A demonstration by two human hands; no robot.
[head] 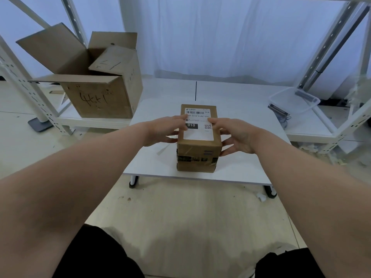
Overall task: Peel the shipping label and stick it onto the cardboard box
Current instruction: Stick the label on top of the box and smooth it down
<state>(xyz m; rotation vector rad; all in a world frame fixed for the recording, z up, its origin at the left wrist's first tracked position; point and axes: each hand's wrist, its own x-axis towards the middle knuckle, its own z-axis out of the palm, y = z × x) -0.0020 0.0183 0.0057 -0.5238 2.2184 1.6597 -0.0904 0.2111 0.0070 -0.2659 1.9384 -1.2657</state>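
A small taped cardboard box (196, 157) stands in the middle of a low white table (236, 169). A white shipping label (198, 135) with a barcode, a QR code and a black "010" patch lies flat on the box's top. My left hand (164, 130) lies at the box's left side with straight fingers pressing on the label's left edge. My right hand (234, 135) is at the box's right side, its fingertips touching the label's right edge near the QR code and its thumb against the box's right wall.
A large open cardboard box (96, 97) with handwriting stands on a low shelf at the back left. A clear plastic tub (295, 101) sits at the back right. White metal rack posts (30, 91) flank both sides. A strip of clear backing (162, 150) lies on the table left of the box.
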